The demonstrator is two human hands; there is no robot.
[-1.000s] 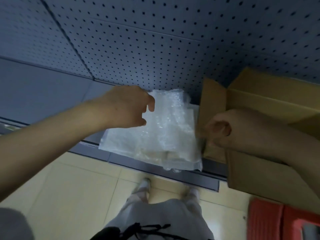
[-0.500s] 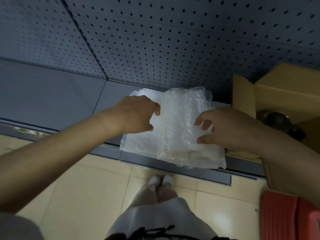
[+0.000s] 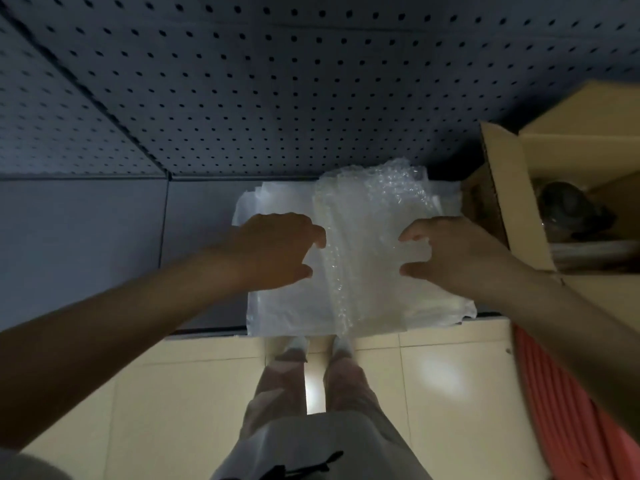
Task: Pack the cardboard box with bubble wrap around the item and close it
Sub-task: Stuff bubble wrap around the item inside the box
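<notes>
Right now both hands are on a stack of bubble wrap (image 3: 367,258) that lies on a grey shelf (image 3: 104,237). Its near edge hangs just over the front lip of the shelf, below both wrists. The left hand (image 3: 277,251) rests on the smooth left part of the stack with fingers loosely bent, the fingertips touching the edge of the bubbled top sheet; whether it pinches that sheet cannot be told. The right hand (image 3: 450,254) sits on the right part of the stack, its thumb and fingers spread and curved against the plastic, and a true grip cannot be made out there either. Between the two hands the top sheet lies crinkled. Just beyond the right hand's knuckles, to its outer side, stands the open cardboard box (image 3: 512,202), one flap upright beside the stack, with a dark rounded item (image 3: 568,209) inside. Behind the fingertips of both hands rises a pegboard wall (image 3: 277,81). Under the forearms lies a pale tiled floor (image 3: 173,393).
</notes>
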